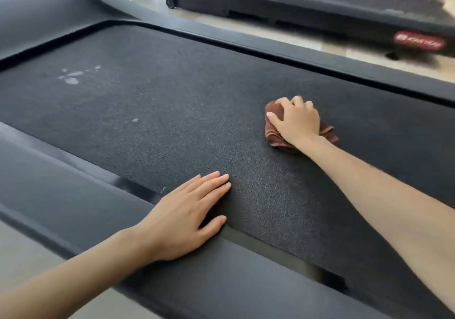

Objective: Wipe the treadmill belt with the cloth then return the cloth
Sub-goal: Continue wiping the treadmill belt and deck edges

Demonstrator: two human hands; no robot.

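"Pressing down with the right hand point(295, 120), from where I stand. It sits on top of a brown cloth point(273, 110) and pins it to the treadmill belt point(172, 102)."

"Is it gripping the cloth or only leaning on it?"

"Gripping. Its fingers point(299, 100) are curled over the bunched cloth, and the thumb lies along the near left side. Folds stick out under the wrist and off to the right."

"Where on the belt is it?"

"Over on the right, toward the far side. It's near the far rail point(295, 54) but not touching it."

"And the other hand?"

"The left hand point(182, 222) lies flat, palm down, and holds nothing. Its fingers point(211, 183) are straight and close together. They rest on the near edge of the belt, and the heel of the hand is on the near side rail point(61, 190)."

"Any marks on the belt?"

"Pale blotches point(71, 77) on the left part, well apart from the cloth. One small pale speck point(135, 120) lies nearer the middle."

"What's behind?"

"A second treadmill point(295, 1) across a strip of light floor point(270, 31). It has a small wheel point(170, 2) at its left end and a red label point(419, 40) on the right. The lettering is too blurred to read."
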